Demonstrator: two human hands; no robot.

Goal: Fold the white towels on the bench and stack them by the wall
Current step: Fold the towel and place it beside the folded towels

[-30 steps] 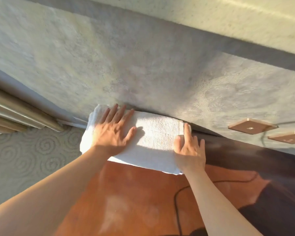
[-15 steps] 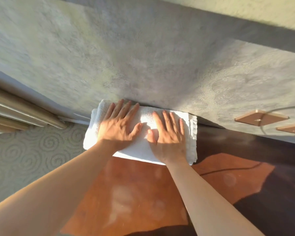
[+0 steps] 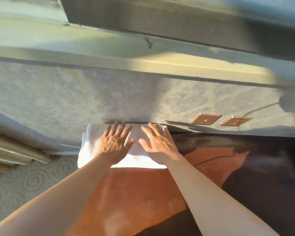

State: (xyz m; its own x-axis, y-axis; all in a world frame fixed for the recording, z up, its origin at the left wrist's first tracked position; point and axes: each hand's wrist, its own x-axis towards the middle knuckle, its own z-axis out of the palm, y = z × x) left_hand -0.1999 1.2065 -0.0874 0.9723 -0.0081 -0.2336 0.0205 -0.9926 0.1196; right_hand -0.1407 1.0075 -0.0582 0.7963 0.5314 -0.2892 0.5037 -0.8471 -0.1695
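Observation:
A folded white towel [image 3: 90, 147] lies on the left end of the brown bench [image 3: 134, 193], pushed up against the textured wall [image 3: 75, 99]. My left hand [image 3: 114, 143] lies flat on the towel's middle, fingers spread and straight. My right hand [image 3: 158, 143] lies flat on the towel's right part, fingers spread toward the wall. Both hands cover much of the towel's top. The towel's left end hangs a little past the bench's edge.
Two copper wall plates [image 3: 206, 119] sit low on the wall to the right, one with a cable running off. A ledge [image 3: 143, 63] juts out above. Patterned carpet [image 3: 24, 184] and a metal rail [image 3: 15, 150] lie to the left.
My right hand moved from the towel's right end onto its top, then both hands spread flat side by side. My head tilted up, showing more wall and ledge.

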